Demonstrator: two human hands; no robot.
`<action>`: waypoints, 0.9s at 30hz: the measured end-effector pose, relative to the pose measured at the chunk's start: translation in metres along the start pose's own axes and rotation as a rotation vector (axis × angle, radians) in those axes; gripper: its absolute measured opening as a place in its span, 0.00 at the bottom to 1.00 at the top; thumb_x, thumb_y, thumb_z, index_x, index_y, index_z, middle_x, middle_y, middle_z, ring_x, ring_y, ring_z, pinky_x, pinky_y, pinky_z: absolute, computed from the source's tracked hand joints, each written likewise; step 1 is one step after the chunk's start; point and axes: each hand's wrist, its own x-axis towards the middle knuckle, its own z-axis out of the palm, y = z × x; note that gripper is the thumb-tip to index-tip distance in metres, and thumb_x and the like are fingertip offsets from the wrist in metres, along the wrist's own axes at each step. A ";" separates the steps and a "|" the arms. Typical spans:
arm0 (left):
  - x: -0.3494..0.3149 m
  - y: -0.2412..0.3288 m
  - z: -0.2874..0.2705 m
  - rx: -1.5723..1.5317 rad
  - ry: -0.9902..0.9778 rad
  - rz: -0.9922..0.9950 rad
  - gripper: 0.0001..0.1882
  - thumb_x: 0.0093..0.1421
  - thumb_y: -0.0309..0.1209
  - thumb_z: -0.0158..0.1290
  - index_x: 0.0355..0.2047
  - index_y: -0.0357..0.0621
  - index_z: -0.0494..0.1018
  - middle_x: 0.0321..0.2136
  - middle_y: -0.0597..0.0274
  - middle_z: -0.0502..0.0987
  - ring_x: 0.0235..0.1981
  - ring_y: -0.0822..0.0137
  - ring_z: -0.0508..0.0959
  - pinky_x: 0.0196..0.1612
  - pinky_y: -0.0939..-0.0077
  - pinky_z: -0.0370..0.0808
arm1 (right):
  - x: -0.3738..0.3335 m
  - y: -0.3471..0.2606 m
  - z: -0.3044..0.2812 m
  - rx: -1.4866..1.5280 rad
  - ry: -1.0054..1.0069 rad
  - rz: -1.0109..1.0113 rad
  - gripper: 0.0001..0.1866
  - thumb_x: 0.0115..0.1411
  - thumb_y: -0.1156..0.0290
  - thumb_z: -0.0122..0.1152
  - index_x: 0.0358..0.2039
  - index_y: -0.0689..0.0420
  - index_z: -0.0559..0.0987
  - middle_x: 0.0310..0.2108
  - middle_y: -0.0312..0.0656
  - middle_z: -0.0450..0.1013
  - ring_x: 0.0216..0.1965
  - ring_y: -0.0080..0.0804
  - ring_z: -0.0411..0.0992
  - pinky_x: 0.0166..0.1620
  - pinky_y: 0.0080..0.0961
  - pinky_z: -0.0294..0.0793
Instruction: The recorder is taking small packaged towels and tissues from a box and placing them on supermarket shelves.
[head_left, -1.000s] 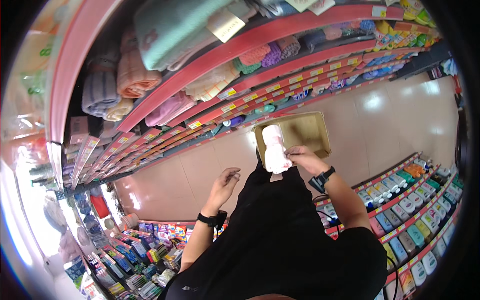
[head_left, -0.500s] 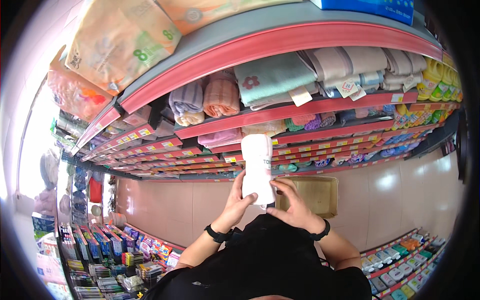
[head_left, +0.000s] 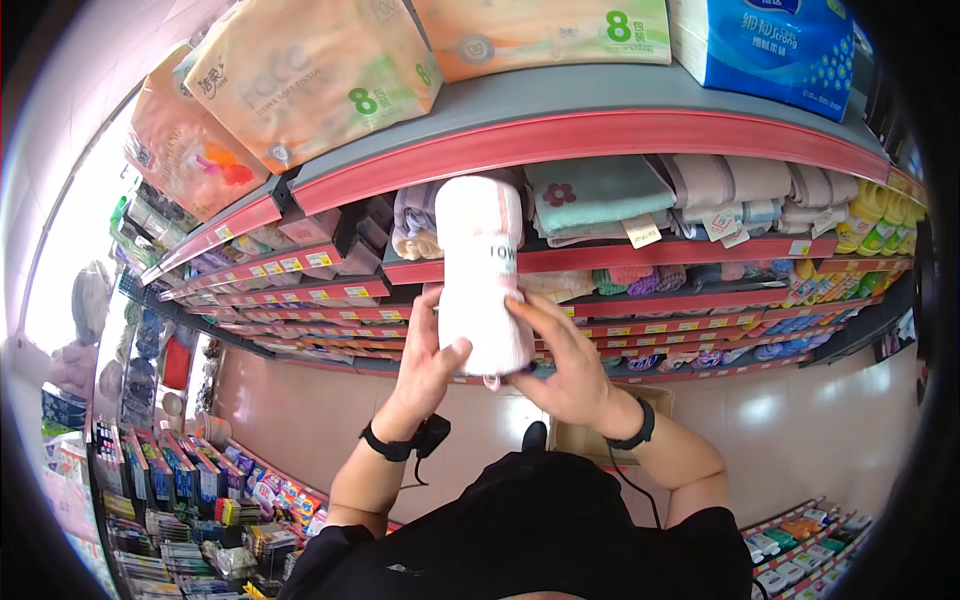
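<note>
A rolled white towel with a printed paper band stands upright between my two hands, in front of the towel shelf. My left hand grips its lower left side, thumb across the front and the other fingers partly hidden behind. From the lower right, my right hand holds it too, with fingertips on its right edge. The top of the roll overlaps the shelf opening and hides part of the towels behind it. To its right lies a folded green towel with a red flower. A striped purple towel roll shows on its left.
Above the towels, a red-edged top shelf juts out, carrying orange tissue packs and a blue pack. Yellow bottles stand at the right. A cardboard box sits on the floor. More goods racks are at lower left.
Both hands have raised the rolled towel up and toward the shelf, slightly left, so it now covers part of the towel row. The view has shifted, showing more of the top shelf.
</note>
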 end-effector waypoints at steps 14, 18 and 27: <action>0.075 0.035 -0.023 1.211 0.241 0.512 0.25 0.70 0.44 0.35 0.53 0.42 0.72 0.60 0.37 0.61 0.66 0.39 0.55 0.67 0.42 0.42 | 0.084 0.006 0.010 -0.207 0.173 0.002 0.34 0.53 0.72 0.65 0.60 0.60 0.62 0.52 0.56 0.65 0.50 0.57 0.69 0.50 0.43 0.72; 0.097 0.041 -0.030 1.317 0.267 0.545 0.23 0.69 0.44 0.35 0.45 0.40 0.74 0.54 0.35 0.66 0.58 0.37 0.63 0.64 0.40 0.48 | 0.099 0.012 0.015 -0.244 0.193 0.034 0.34 0.55 0.72 0.63 0.60 0.62 0.61 0.51 0.56 0.66 0.50 0.58 0.69 0.51 0.42 0.71; 0.143 0.032 -0.046 1.692 0.153 0.651 0.16 0.67 0.34 0.39 0.47 0.37 0.71 0.47 0.40 0.74 0.48 0.40 0.72 0.56 0.43 0.60 | 0.137 0.058 0.031 -0.353 0.242 0.031 0.30 0.56 0.73 0.58 0.57 0.67 0.59 0.48 0.68 0.65 0.45 0.66 0.68 0.47 0.50 0.70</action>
